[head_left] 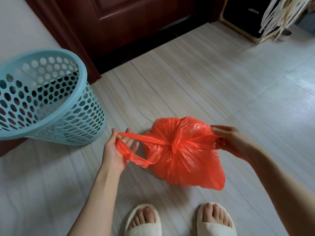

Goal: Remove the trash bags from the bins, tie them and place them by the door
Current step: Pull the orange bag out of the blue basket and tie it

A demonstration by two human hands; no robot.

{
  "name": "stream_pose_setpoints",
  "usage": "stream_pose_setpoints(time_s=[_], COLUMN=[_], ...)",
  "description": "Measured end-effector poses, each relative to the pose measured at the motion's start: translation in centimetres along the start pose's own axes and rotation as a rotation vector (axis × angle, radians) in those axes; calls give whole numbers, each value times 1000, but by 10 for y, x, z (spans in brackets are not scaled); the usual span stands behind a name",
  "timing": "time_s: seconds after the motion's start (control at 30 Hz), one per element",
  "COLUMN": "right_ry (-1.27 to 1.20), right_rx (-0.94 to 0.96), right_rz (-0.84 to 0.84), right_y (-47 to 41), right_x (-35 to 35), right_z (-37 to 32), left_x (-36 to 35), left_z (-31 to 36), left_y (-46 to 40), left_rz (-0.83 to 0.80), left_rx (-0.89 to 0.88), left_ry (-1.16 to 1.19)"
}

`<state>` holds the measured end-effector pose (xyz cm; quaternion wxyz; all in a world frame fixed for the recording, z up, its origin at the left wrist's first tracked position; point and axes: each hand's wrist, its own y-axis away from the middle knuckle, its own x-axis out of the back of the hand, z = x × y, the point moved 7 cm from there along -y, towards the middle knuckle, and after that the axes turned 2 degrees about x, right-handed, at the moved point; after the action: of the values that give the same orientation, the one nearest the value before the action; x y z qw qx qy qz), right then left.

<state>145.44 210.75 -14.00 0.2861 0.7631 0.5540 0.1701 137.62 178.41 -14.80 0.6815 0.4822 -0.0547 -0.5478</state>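
A filled orange trash bag (184,160) sits on the pale tile floor in front of my feet, with a knot at its top middle. My left hand (117,150) holds the bag's left handle loop, stretched out to the left, fingers partly spread through it. My right hand (228,140) grips the right handle, pulled to the right. A light blue perforated bin (56,103) stands tilted at the left, with no bag in it. The dark red door (136,21) is just beyond, at the top.
A wooden-framed shelf (238,23) and a hanging mop head (283,12) are at the top right, with a small round dish (284,35) on the floor. My two feet in cream slippers (179,220) are at the bottom edge.
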Motion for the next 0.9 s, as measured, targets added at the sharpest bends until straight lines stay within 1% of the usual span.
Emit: stream_pose_setpoints(time_s=[0.07,0.13,0.17,0.23,0.3,0.37,0.4,0.43,0.47,0.53,0.57,0.6,0.67,0.7,0.77,0.8,0.83,0.87,0.9], right_ry=[397,649,715,735,693,532,367,115,-204,-838,-1058,-1205,-1374,-1418,-1415,-1383,-1349,-1293,-1198], right_rx=[66,198,275,390,417,354,293,223,156,100,91,75,30,7,-2,25,60,94,110], right_rz=[32,114,160,269,368,481,556,622,644,588,556,532,510,514,518,495,449,386,357], right_y=[0,0,1,3,6,7,7,5,2,-9,-16,-21,-28,-30,-32,-31,-31,-30,-28], right_x=[-7,-9,-9,-4,1,11,19,29,34,37,38,40,40,40,42,43,43,41,40], right_z=[-6,-17,-23,-30,-29,-22,-17,-8,2,16,22,27,36,39,40,36,30,23,17], left_x=[-12,-21,-23,-21,-16,-11,-8,-4,-1,1,0,-1,-2,-2,1,0,-3,-9,-18], left_z=[-3,-5,-5,-8,-12,-15,-15,-14,-14,-13,-14,-15,-16,-16,-17,-17,-16,-12,-8], left_y=[5,8,9,7,4,1,-1,-1,-2,-2,-2,-2,-2,-3,-5,-5,-3,1,5], left_rz=[-109,-140,-121,-61,-16,14,24,33,41,43,44,49,81,102,123,119,93,24,-83], left_rx=[18,12,6,-7,-8,-6,-9,-15,-19,-21,-18,-14,0,9,27,37,40,35,40], left_ry=[115,164,172,185,214,248,262,271,279,297,304,312,350,383,441,450,431,385,329])
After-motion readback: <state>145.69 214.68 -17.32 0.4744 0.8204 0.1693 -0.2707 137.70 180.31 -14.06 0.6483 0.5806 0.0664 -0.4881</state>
